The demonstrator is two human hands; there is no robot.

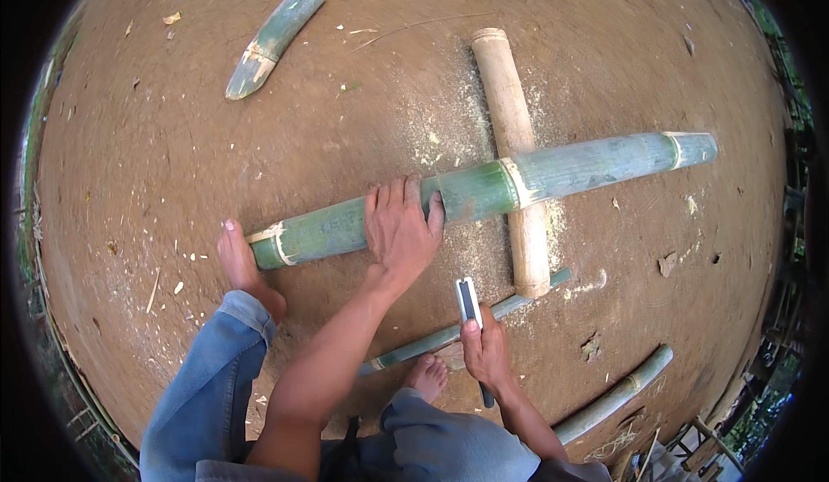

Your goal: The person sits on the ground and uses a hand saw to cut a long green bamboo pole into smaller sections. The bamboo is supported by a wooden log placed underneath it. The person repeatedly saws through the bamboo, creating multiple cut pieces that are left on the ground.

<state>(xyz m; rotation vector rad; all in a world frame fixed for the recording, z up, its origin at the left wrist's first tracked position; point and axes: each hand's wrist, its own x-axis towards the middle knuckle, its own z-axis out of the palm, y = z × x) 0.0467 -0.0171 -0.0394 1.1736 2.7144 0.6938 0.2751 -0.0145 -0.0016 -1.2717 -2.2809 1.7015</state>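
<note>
**Bamboo culm steadied on a cross-support, blade held ready**

Head view, looking down at bare earth. The left hand (401, 227) lies palm-down across a long green bamboo pole (484, 193), fingers spread over its upper side and curled round it, pressing it in place. The pole runs from lower left to upper right and rests across 1 pale dry bamboo log (511, 149), which lies beneath it at roughly a right angle and serves as a support. The right hand (486, 352) is closed round the handle of a flat-bladed knife (468, 301), blade pointing up and away from the body, near the pole but not touching it. Pale sawdust (440, 136) is scattered around the crossing point, which suggests that some cutting has been done here; the pole itself appears whole, with no visible notch or split beside the left hand, so the work on it seems largely ahead. Also shown: 1 short cut green bamboo piece (276, 37) at upper left, 2 thinner green stems (449, 335) near the feet, and the person's left foot (246, 266) set against the pole's near end.
</note>
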